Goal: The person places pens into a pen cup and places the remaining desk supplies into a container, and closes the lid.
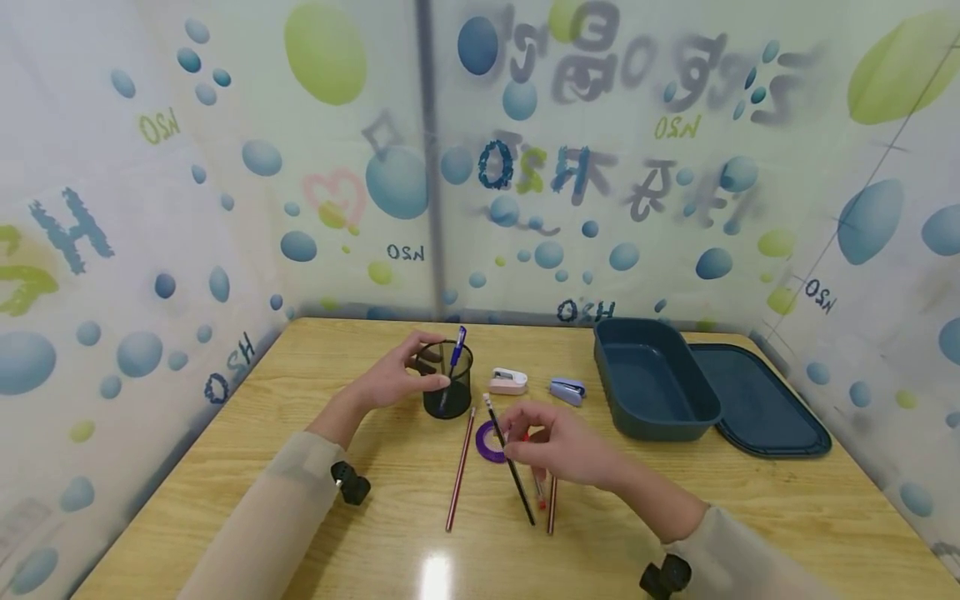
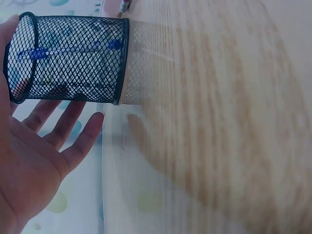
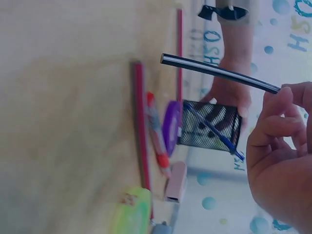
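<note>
My left hand holds a black mesh pen holder, its thumb on the near side and its fingers at the far side. The holder stands upright on the table with a blue pen leaning in it. Between thumb and fingertips, my right hand pinches a dark striped pencil near one end. That pencil is tilted above the table. Under and beside the right hand lie a purple ring, a red-ended marker and two dark red pencils, one left and one right.
Behind lie a pink-and-white stapler and a lavender stapler. A dark blue-green bin stands at the right, next to its flat lid. A yellow-green object shows in the right wrist view. Printed curtains surround the table.
</note>
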Demonstrator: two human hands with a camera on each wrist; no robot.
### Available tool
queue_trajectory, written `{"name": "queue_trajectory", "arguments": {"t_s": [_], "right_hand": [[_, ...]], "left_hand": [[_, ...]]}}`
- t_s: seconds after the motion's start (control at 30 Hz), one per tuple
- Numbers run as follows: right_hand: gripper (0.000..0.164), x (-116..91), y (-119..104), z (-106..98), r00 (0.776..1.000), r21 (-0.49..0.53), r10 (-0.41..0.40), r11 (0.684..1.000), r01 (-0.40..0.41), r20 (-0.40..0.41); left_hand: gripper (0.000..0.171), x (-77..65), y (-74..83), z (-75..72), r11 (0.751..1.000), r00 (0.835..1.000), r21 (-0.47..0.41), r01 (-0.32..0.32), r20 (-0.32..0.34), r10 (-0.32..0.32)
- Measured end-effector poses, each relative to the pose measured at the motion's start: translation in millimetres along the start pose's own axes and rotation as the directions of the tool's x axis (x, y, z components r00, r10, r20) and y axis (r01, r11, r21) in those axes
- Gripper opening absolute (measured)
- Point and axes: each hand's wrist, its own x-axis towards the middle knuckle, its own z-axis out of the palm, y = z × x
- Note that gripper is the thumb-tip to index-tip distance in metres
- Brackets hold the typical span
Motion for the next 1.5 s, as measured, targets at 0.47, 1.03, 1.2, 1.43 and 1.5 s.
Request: {"name": "queue_trajectory", "arguments": {"t_s": [0.47, 1.03, 1.2, 1.43, 1.5], "right_hand": [[0.025, 38.6, -33.8, -34.2, 0.971, -0.001, -0.028, 1.0, 0.029, -0.239], [0.033, 89.1, -49.2, -47.6, 0.88, 0.027, -0.13, 0.987, 0.16, -0.458], [0.027, 103.0, -45.6, -40.6, 0.858, 0.046, -0.144, 0.981, 0.191, -0.492], [0.024, 118.5, -36.9, -30.9, 0.853, 0.072, -0.128, 0.979, 0.19, -0.506], [0.026, 122.2, -31.1, -27.9, 0.864, 0.067, -0.118, 0.983, 0.172, -0.489]], "left_hand": [[0.074, 0.6, 0.8, -2.0, 1.0, 1.0, 0.004, -0.001, 0.002, 0.001], [0.072, 1.9, -0.1, -1.7, 1.0, 1.0, -0.01, -0.006, -0.004, 0.006], [0.072, 1.6, -0.1, -1.4, 1.0, 1.0, -0.026, -0.008, 0.006, 0.008], [0.069, 2.2, -0.4, -0.6, 1.0, 1.0, -0.027, -0.016, 0.004, 0.016], [0.069, 2.5, -0.1, -0.6, 0.999, 1.0, -0.029, -0.02, 0.004, 0.02]]}}
